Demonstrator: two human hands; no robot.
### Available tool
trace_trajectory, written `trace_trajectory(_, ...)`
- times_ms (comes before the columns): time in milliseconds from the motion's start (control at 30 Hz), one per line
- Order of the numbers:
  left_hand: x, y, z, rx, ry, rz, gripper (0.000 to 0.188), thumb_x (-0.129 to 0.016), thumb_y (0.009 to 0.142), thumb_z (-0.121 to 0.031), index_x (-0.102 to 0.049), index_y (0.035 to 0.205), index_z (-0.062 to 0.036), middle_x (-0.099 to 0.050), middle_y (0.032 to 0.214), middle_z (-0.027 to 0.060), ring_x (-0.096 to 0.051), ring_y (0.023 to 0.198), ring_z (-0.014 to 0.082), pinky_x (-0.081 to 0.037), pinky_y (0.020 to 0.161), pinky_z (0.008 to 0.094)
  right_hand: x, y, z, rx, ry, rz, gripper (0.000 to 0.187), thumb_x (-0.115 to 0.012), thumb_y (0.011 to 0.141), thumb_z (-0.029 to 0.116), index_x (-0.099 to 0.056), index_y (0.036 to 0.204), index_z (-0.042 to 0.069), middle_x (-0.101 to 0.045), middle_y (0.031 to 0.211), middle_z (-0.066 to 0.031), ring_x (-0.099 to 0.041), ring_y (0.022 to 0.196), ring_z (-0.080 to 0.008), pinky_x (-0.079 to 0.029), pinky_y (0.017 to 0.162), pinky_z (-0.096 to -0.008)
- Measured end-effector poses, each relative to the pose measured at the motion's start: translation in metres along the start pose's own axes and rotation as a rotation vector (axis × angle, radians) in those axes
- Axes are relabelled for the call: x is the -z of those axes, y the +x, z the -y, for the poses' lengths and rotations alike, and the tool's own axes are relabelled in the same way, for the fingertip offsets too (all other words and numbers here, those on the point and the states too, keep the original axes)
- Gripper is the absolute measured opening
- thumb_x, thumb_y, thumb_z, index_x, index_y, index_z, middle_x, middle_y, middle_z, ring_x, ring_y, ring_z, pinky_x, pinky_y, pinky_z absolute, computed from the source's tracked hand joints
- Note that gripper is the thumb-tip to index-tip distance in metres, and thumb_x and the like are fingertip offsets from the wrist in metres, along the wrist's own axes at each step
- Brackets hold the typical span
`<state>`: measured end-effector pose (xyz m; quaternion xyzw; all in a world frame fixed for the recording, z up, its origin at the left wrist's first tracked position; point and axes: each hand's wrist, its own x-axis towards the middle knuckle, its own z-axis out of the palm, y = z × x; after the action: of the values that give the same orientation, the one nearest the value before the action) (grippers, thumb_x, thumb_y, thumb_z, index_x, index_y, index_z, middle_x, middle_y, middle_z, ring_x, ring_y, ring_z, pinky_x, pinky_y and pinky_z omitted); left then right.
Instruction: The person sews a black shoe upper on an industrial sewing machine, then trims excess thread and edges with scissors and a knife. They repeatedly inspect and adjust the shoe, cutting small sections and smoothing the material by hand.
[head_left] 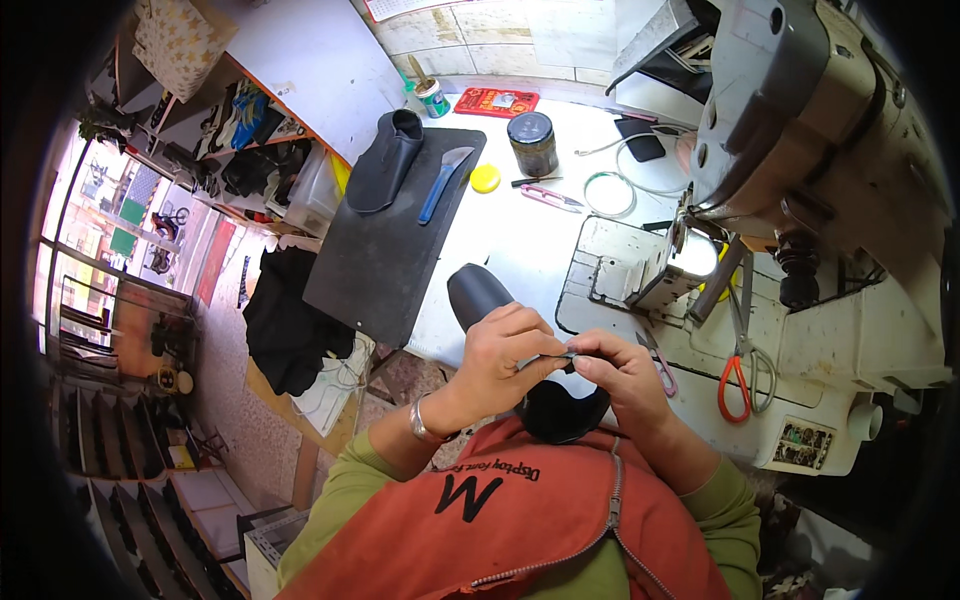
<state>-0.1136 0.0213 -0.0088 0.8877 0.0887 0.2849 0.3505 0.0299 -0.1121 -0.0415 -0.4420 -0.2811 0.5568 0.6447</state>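
Observation:
Close in front of my body, both hands hold a black leather shoe upper. Its rounded front reaches onto the white table beyond my left hand, and its curved back part hangs under my fingers. My left hand is closed, pinching the upper's edge. My right hand is closed too, its thumb and fingers pressed on that same edge opposite the left. Whatever small detail lies between the fingertips is hidden. Further off, a second black upper rests on a dark cutting mat, beside a blue-handled knife.
To my right stands a large sewing machine, with orange-handled scissors on its bed. A dark jar, yellow lid, pink snips and clear ring occupy the white table. Black cloth hangs left of the mat.

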Motion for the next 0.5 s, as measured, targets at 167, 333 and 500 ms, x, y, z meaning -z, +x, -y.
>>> trace_trajectory(167, 0.0008, -0.0001, -0.0032, -0.077, 0.062, 0.000, 0.018, -0.077, 0.068, -0.006, -0.066, 0.082, -0.0062, -0.059, 0.075, 0.0045, -0.057, 0.070, 0.0236, -0.049, 0.077, 0.0372, 0.0024, 0.0000, 0.0051, -0.088, 0.148, 0.066, 0.015, -0.063, 0.088, 0.007, -0.063, 0.101, -0.001, -0.059, 0.099, -0.0018, -0.052, 0.090, -0.0080, -0.043, 0.082, -0.0222)
trace_trajectory(333, -0.0010, 0.0027, -0.0034, -0.185, 0.081, -0.007, 0.016, -0.077, 0.069, -0.007, -0.066, 0.081, -0.0062, -0.059, 0.074, 0.0037, -0.058, 0.071, 0.0223, -0.050, 0.081, 0.0392, 0.0062, 0.0013, 0.0022, -0.097, 0.205, 0.121, 0.014, -0.064, 0.087, 0.006, -0.062, 0.099, 0.000, -0.059, 0.102, -0.0041, -0.053, 0.093, -0.0100, -0.043, 0.086, -0.0244)
trace_trajectory(500, 0.0001, 0.0014, -0.0027, -0.155, 0.068, 0.004, 0.016, -0.076, 0.070, -0.007, -0.067, 0.082, -0.0068, -0.059, 0.074, 0.0035, -0.059, 0.071, 0.0219, -0.049, 0.085, 0.0407, 0.0075, 0.0010, 0.0078, -0.073, 0.065, 0.110, 0.013, -0.065, 0.085, 0.007, -0.064, 0.095, 0.000, -0.060, 0.099, -0.0055, -0.055, 0.093, -0.0128, -0.043, 0.086, -0.0265)
